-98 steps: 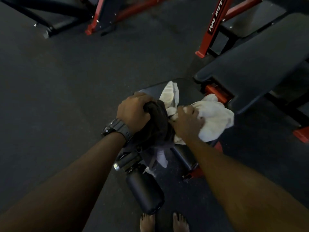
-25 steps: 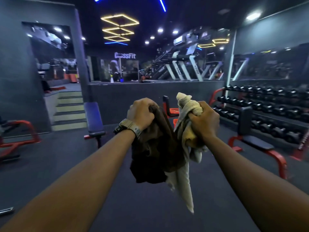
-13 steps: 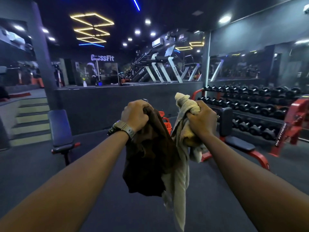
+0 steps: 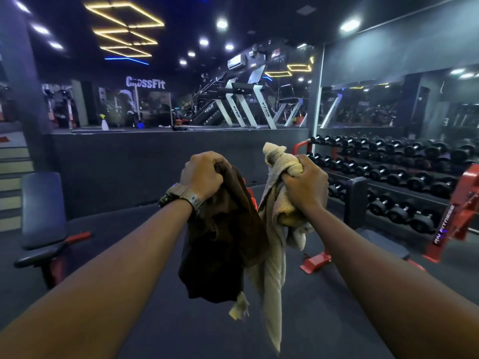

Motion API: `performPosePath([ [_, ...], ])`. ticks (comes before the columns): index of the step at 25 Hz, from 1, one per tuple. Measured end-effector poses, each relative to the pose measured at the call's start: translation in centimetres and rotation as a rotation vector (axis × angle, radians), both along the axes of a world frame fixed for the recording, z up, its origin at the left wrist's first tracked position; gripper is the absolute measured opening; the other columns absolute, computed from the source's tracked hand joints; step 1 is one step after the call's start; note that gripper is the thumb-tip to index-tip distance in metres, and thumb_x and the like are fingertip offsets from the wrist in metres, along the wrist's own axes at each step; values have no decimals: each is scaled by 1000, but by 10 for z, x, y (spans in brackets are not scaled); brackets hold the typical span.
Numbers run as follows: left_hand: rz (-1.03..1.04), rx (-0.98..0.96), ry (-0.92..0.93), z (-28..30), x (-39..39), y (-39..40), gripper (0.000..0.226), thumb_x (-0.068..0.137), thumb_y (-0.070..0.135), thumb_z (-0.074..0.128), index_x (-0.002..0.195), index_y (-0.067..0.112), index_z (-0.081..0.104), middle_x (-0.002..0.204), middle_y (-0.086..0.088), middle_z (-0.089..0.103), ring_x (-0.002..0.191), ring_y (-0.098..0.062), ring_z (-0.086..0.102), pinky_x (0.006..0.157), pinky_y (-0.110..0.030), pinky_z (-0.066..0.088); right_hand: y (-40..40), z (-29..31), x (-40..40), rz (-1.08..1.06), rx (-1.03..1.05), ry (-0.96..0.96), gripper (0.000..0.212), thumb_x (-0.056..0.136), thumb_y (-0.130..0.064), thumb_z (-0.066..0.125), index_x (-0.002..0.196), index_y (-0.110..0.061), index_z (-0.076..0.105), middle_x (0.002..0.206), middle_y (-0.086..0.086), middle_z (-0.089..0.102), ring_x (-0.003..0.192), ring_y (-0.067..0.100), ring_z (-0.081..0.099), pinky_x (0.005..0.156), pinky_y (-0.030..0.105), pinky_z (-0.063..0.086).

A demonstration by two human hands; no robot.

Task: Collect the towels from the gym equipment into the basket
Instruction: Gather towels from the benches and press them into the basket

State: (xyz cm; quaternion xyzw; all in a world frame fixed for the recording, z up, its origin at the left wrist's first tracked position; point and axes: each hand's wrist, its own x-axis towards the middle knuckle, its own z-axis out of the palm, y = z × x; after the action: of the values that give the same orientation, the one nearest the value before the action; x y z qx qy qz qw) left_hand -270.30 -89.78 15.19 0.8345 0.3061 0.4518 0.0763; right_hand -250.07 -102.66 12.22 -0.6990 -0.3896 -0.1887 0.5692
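Towels hang from both fists, held out at chest height above the dark floor (image 4: 324,320). Left hand (image 4: 201,174) has its grip closed tight around the bunched top of a dark brown towel (image 4: 223,244); right hand (image 4: 305,187) clenches a cream towel (image 4: 274,255), whose long tail dangles lowest. The two cloths seem to touch midway. A dumbbell rack (image 4: 404,177) stands right, a padded bench (image 4: 42,224) left.
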Motion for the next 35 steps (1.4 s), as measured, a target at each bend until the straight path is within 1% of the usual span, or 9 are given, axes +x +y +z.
performPosePath([
  [4, -49, -21, 14, 17, 60, 114, 41, 74, 4, 56, 91, 35, 75, 111, 14, 72, 105, -23, 66, 90, -42, 56, 106, 11, 56, -46, -1, 22, 26, 77, -39, 68, 102, -36, 64, 82, -8, 61, 77, 19, 57, 68, 32, 40],
  [7, -53, 12, 15, 24, 107, 189, 41, 72, 3, 56, 88, 37, 74, 109, 13, 72, 103, -24, 66, 87, -40, 56, 184, 15, 100, -53, 4, 20, 26, 77, -40, 69, 103, -35, 65, 85, -6, 65, 78, 20, 59, 66, 31, 42],
  [12, -53, 28, 30, 7, 197, 321, 41, 72, 4, 56, 87, 38, 73, 108, 14, 72, 100, -22, 66, 81, -31, 51, 315, -1, 185, -30, 33, 16, 29, 75, -42, 67, 103, -38, 63, 81, -8, 63, 75, 20, 59, 65, 31, 41],
  [17, -46, 4, 30, -3, 292, 443, 43, 71, 2, 55, 86, 37, 74, 104, 13, 73, 99, -20, 67, 81, -33, 54, 445, -6, 281, 0, 9, 15, 31, 76, -39, 69, 107, -36, 66, 88, -6, 68, 79, 19, 60, 66, 30, 41],
  [20, -21, -1, -3, -7, 346, 519, 44, 71, 1, 55, 88, 35, 76, 104, 12, 73, 100, -20, 67, 84, -36, 56, 523, -5, 333, -12, 4, 28, 32, 75, -38, 70, 107, -37, 66, 84, -10, 63, 77, 17, 57, 67, 29, 39],
  [24, -26, -47, -46, -21, 415, 629, 44, 70, 0, 55, 86, 36, 76, 102, 12, 74, 99, -19, 67, 84, -33, 55, 627, -16, 397, -13, -9, 34, 32, 75, -38, 68, 107, -37, 65, 86, -8, 68, 78, 17, 59, 67, 30, 42],
  [29, -97, -64, -47, -39, 503, 768, 45, 68, 1, 51, 86, 34, 76, 101, 12, 75, 99, -16, 67, 84, -29, 54, 758, -35, 466, -50, -52, 66, 29, 74, -38, 66, 103, -35, 65, 84, -9, 67, 78, 19, 62, 65, 31, 43],
  [32, -119, -82, -32, -40, 553, 842, 45, 69, 1, 52, 87, 34, 77, 101, 11, 75, 101, -18, 67, 87, -32, 55, 829, -36, 507, -74, -56, 92, 34, 73, -40, 66, 107, -37, 63, 88, -9, 69, 81, 21, 63, 69, 34, 50],
  [35, -131, -88, -21, -41, 603, 905, 46, 67, 1, 51, 87, 34, 77, 102, 10, 75, 102, -20, 67, 89, -37, 56, 895, -42, 551, -78, -63, 96, 33, 74, -39, 66, 107, -36, 65, 91, -8, 71, 85, 21, 64, 74, 37, 53],
])
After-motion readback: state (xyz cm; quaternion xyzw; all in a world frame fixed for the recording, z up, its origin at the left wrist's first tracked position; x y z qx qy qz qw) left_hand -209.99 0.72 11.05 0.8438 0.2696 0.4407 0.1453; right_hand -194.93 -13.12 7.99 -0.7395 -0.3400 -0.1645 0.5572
